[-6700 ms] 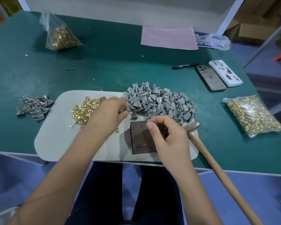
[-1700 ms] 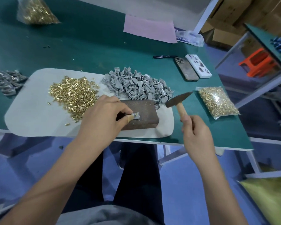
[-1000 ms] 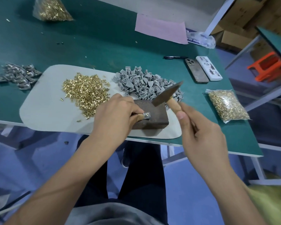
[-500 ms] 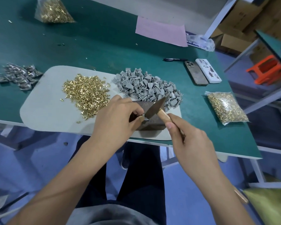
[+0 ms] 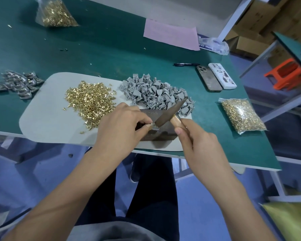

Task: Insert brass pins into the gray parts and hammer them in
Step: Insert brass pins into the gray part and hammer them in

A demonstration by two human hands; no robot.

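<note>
Brass glints between the left hand's (image 5: 119,126) fingers (image 5: 147,126), which pinch one small gray part (image 5: 154,126) flat against the top of the dark metal block (image 5: 161,132). The hammer head (image 5: 170,113) has its lower tip right at that part, touching it or just above; which, I cannot tell. The right hand (image 5: 201,147) has its fingers curled round the wooden handle (image 5: 176,121) close under the head, thumb laid along it.

Judging by this, the step in hand is driving a pin into the held part, so the part sits directly at the left fingertips and just beyond the right thumb.

Left of the block lies the loose pile of brass pins (image 5: 89,100), behind the block the heap of gray parts (image 5: 156,93), both on the pale mat (image 5: 45,117). Far left of the block, off the mat on the green desk (image 5: 101,49), is a small cluster of darker parts (image 5: 18,83) that look finished. That cluster is much smaller than the heap, so the job seems early, with most parts left. A bag of pins (image 5: 242,113) lies right of the block, another bag (image 5: 55,13) far behind and left.
</note>
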